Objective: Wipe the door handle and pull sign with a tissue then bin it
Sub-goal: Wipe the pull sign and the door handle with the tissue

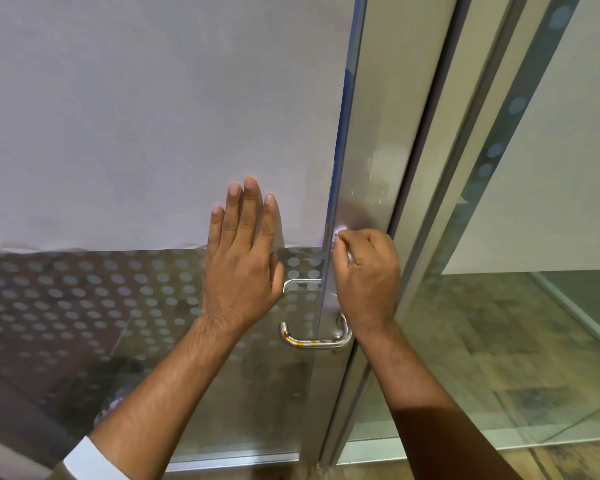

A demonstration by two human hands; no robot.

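My left hand (245, 258) lies flat against the glass door (153, 133), fingers spread and pointing up, holding nothing. My right hand (366, 275) is closed around a small white tissue (338, 235) and presses it on the door's metal edge strip (361, 188), just above the handle. The steel U-shaped door handle (314, 341) sits below both hands, with rusty orange stains along its lower bar. Part of the handle is hidden behind my right wrist. No pull sign can be made out.
The upper door is covered by a white sheet, and frosted dots (84, 296) pattern the glass below it. To the right stand the grey door frame (440, 188) and a fixed glass panel (534, 237). Tiled floor (499, 358) shows through the glass.
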